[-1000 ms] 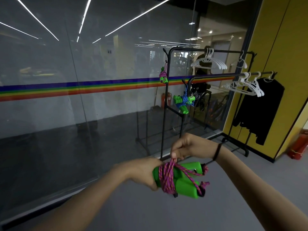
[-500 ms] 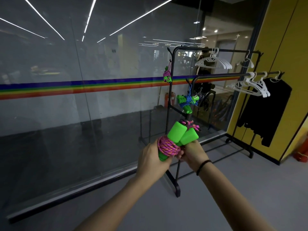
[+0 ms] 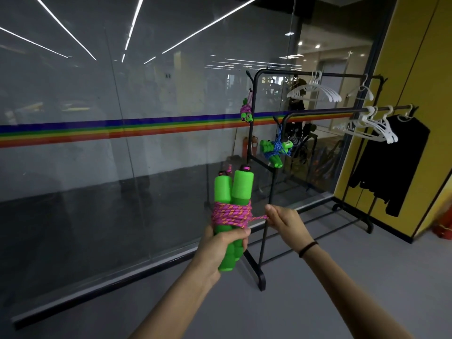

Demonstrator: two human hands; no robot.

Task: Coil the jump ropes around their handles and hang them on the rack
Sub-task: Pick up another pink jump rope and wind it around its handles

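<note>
My left hand (image 3: 221,243) grips two green foam handles (image 3: 232,192) held upright side by side. A pink-and-orange rope (image 3: 231,214) is coiled around their middle. My right hand (image 3: 285,222) pinches the rope's free end, pulled taut to the right of the coil. The black rack (image 3: 254,99) stands just behind. A coiled pink rope bundle (image 3: 246,113) hangs from a hook on its upper post. A blue rope bundle with green handles (image 3: 275,149) hangs from a lower hook.
A glass wall with a rainbow stripe (image 3: 122,130) runs along the left. White hangers (image 3: 314,90) and a black garment (image 3: 393,162) hang on the rack's rails. A yellow wall (image 3: 415,57) is at the right. The rack's foot (image 3: 260,277) sits on the grey floor near my hands.
The handle bundle has turned from lying sideways to upright. My right hand has come off the bundle and drawn the rope end out to the right.
</note>
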